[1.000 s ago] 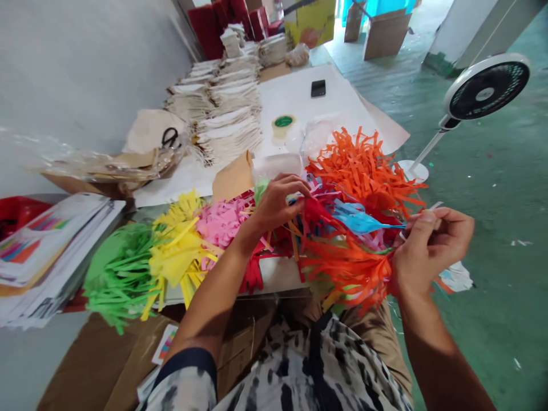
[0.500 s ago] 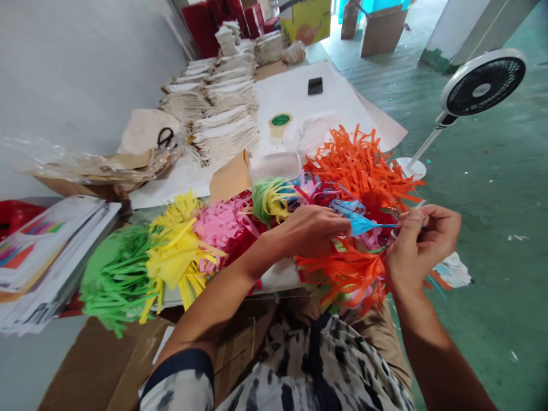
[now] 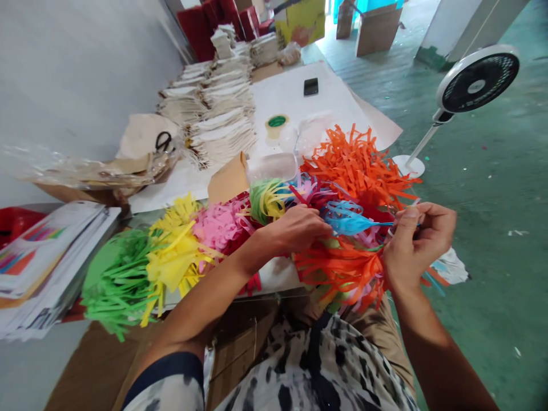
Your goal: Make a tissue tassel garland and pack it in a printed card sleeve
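A heap of fringed paper tassels lies before me: green (image 3: 117, 279), yellow (image 3: 177, 251), pink (image 3: 218, 222) and a big orange pile (image 3: 359, 165). My left hand (image 3: 297, 228) is closed among the strips, its fingertips at the wide end of a blue tassel (image 3: 349, 220). My right hand (image 3: 417, 240) pinches the narrow end of that blue tassel, with an orange tassel (image 3: 342, 265) hanging just under it. A green-and-yellow tassel (image 3: 268, 197) sits behind my left hand.
Stacks of cream cloth bags (image 3: 222, 114), a tape roll (image 3: 276, 123), scissors (image 3: 162, 140) and a phone (image 3: 310, 86) lie on white sheets farther back. Printed paper stacks (image 3: 47, 251) are at left. A standing fan (image 3: 475, 80) is on the green floor at right.
My left hand left the far pile, came down toward me and closed by the blue tassel. My right hand stayed pinching its end, shifting slightly left.
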